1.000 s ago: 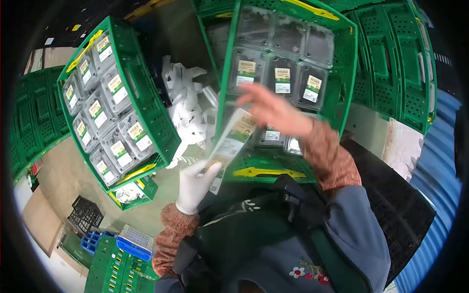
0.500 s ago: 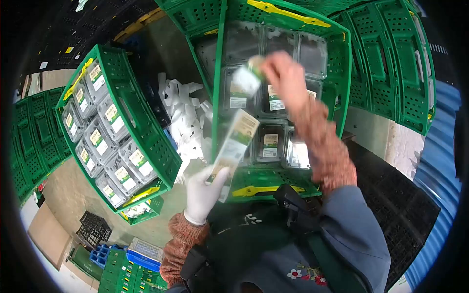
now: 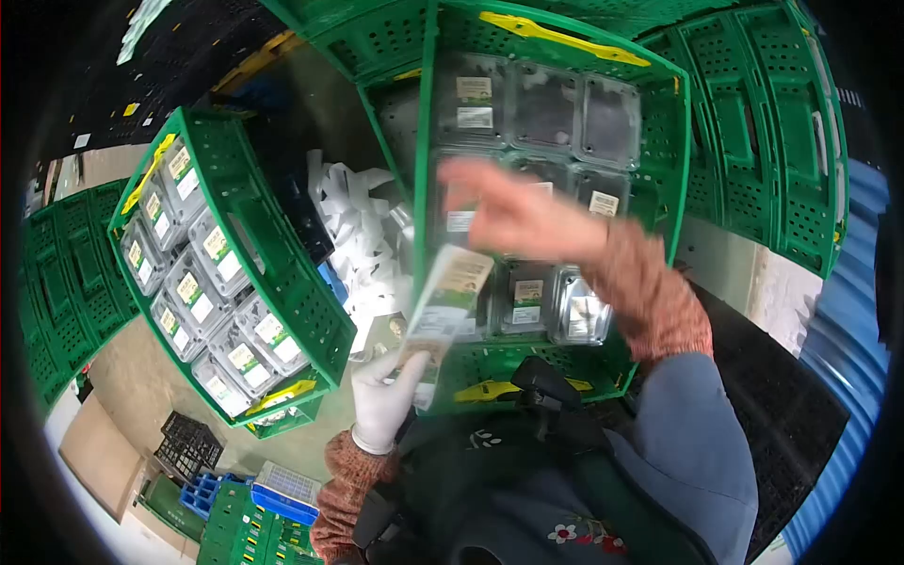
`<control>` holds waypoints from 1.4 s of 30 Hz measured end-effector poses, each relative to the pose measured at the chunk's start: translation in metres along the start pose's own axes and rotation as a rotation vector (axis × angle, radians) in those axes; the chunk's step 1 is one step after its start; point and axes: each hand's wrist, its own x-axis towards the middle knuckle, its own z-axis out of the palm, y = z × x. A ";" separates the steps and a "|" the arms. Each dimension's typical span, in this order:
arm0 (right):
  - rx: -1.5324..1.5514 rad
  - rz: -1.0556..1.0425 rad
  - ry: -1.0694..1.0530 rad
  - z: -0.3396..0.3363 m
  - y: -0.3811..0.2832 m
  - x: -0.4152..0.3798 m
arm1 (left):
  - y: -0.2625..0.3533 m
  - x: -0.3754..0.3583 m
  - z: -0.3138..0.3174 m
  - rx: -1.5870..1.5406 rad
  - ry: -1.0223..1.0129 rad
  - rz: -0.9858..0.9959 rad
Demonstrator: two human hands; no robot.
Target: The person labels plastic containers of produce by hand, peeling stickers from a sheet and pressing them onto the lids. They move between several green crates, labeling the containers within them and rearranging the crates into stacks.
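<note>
Two hands | gloved left hand [image 3: 381, 400] grips label strip [image 3: 443, 301], long axis toward crate [image 3: 650, 188] | bare right hand [image 3: 513, 212] nearer, blurred, grip unclear.

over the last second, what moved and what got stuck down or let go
The right hand carried a label up to the far-left punnet, left it stuck there, and has drawn back toward the label strip. The gloved left hand kept hold of the strip. Both green crates stayed put.
</note>
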 end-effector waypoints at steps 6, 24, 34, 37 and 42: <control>-0.295 -0.330 0.271 0.082 -0.005 -0.055 | 0.039 0.019 0.026 -0.039 -0.015 0.128; -1.473 0.245 0.564 -0.144 0.141 0.048 | 0.026 0.013 0.013 0.234 -0.207 0.190; -0.278 -0.179 0.275 0.064 -0.009 -0.080 | 0.039 0.029 0.045 0.059 -0.013 0.225; -0.336 -0.259 0.394 0.061 -0.010 -0.082 | 0.032 0.032 0.036 0.233 -0.113 0.103; -0.733 -0.360 0.605 -0.009 -0.006 -0.081 | 0.042 0.026 0.057 0.170 -0.171 0.125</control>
